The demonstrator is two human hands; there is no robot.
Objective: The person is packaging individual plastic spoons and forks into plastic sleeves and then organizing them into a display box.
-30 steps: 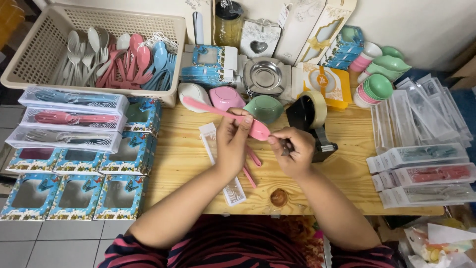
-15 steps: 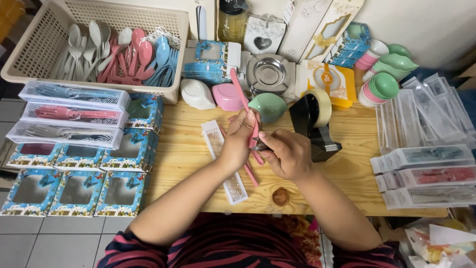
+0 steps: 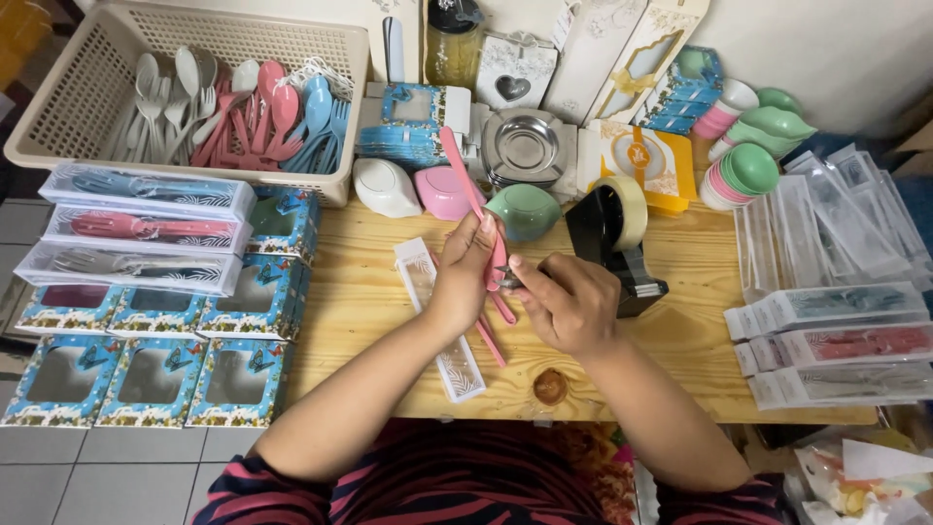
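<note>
Left hand [image 3: 465, 277]: grip closed on a bundle of pink plastic cutlery [image 3: 483, 230], fingers wrapped round the handles mid-length, bundle held upright and slightly tilted above the tabletop [image 3: 360, 282].
Right hand [image 3: 564, 303]: grip pinched together on a small item at the bundle's lower part; too small to tell what it is, looks like a tie or bit of tape.
Pink cutlery position: in the air between both hands, top end pointing toward the pink oval dish [image 3: 442, 192], lower ends poking out below the left palm.
Clear narrow sleeve box with white ends [image 3: 439, 316]: flat on the tabletop just left of the left wrist, appears empty.
Black tape dispenser with a tan tape roll [image 3: 615, 241]: just right of the right hand, apart from it.
Beige plastic basket of loose grey, pink and blue cutlery [image 3: 194, 58]: far left, well apart.
Step (judgement): likely gathering and fastening one pink set together.
Next move calls for (judgement): steady left grip so the pieces stay aligned, right fingers working tightly round the handles; the sleeve box sits near.
</note>
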